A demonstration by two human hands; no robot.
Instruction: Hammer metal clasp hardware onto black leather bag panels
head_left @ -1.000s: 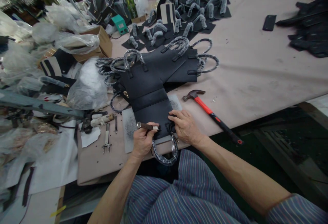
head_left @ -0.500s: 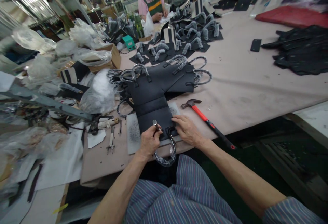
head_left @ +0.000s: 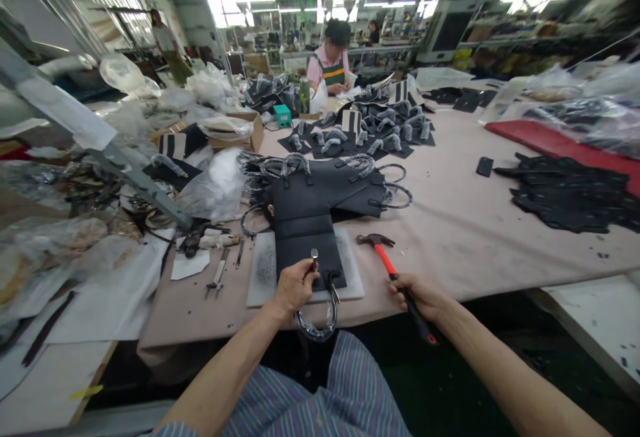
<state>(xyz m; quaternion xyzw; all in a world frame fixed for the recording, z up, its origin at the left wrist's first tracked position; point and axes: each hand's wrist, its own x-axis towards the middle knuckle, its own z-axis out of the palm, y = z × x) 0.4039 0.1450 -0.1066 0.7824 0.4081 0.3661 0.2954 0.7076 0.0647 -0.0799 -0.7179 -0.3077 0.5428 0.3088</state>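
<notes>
My left hand [head_left: 297,285] is closed round a short metal punch [head_left: 314,257] whose shiny flat top points up. Its lower end is hidden by my fingers, over the near part of a black leather bag panel [head_left: 306,240]. That panel lies on a pale board [head_left: 354,270], and a plastic-wrapped handle [head_left: 320,331] loops from its near edge over the table's edge. To the right, my right hand [head_left: 417,297] grips the black handle of a red and black claw hammer [head_left: 384,255]; the hammer's head is close to the table top.
More black panels with wrapped handles [head_left: 350,180] are piled beyond. Calipers [head_left: 218,273] and a thin metal rod [head_left: 240,253] lie left of the board. Black pieces [head_left: 570,190] are heaped at right. Across the table sits a co-worker [head_left: 330,63]. A slanted metal bar [head_left: 150,187] stands left.
My right hand has left the panel's right edge and taken hold of the hammer's handle. My left hand still holds the punch over the panel. The view has tilted up.
</notes>
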